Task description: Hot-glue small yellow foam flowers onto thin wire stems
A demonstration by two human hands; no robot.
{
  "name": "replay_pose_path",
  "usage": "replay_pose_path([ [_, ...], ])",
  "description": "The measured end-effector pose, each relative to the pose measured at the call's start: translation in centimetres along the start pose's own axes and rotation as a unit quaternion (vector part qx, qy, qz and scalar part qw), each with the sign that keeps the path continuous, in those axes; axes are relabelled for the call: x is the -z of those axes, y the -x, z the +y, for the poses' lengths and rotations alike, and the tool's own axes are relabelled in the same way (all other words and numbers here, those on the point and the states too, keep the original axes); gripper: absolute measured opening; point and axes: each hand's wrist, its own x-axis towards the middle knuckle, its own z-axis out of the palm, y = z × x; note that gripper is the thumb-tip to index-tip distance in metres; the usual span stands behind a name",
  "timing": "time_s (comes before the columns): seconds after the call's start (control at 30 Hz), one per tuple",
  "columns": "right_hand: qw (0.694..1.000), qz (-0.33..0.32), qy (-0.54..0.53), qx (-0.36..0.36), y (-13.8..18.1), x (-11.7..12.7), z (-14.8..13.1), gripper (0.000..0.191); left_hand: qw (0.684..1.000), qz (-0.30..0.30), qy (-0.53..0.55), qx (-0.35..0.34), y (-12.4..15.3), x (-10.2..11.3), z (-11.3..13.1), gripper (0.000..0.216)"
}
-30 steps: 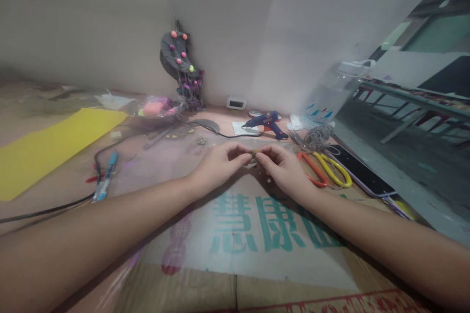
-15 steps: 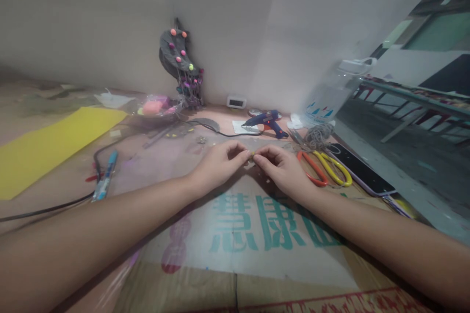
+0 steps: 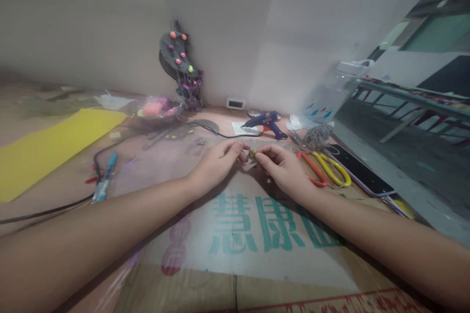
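A small grey-and-yellow piece, too small to name, is pinched between the thumb and fingers of my right hand. My left hand is curled closed at the piece's left side, its thumb against the index finger. Whether the left fingertips grip any of it I cannot make out. Both hands are just above a plastic-covered sheet with green characters. Behind them lies a blue hot glue gun with a red light. Scissors with orange and yellow handles lie beside my right hand.
At the right are a phone, grey yarn and a clear water bottle. A grey crescent with coloured balls leans on the white board behind. Yellow sheet, blue pen and black cord lie left.
The fingertips have drawn slightly apart, and more of the grey-and-yellow piece shows between them. My right hand still holds it. The objects around have stayed in place.
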Motion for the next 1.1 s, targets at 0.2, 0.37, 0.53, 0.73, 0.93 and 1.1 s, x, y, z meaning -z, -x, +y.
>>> replay_pose_path([
  [0.2,1.000,-0.003,0.025,0.004,0.0,0.0,-0.1,0.022,0.997,-0.004,-0.067,0.028,0.4,-0.1,1.4,0.019],
  [0.37,1.000,-0.009,0.027,0.001,0.1,0.0,0.0,0.023,0.995,-0.004,-0.100,0.025,0.5,0.0,1.9,0.019],
  [0.53,1.000,-0.023,-0.011,-0.012,0.1,0.0,0.1,0.027,0.992,-0.009,-0.124,0.006,0.5,0.0,1.7,0.020],
  [0.73,0.999,-0.013,0.033,-0.004,0.0,0.0,0.0,0.022,0.995,-0.029,-0.096,0.007,0.4,0.0,1.2,0.022],
  [0.93,0.999,0.003,0.049,0.006,0.1,0.0,0.3,0.021,0.995,-0.020,-0.098,0.029,0.4,-0.2,1.3,0.019],
  [1.1,0.986,0.111,0.079,0.100,-1.5,2.6,-0.1,0.013,0.996,-0.016,-0.089,0.024,0.3,-0.2,0.9,0.018],
])
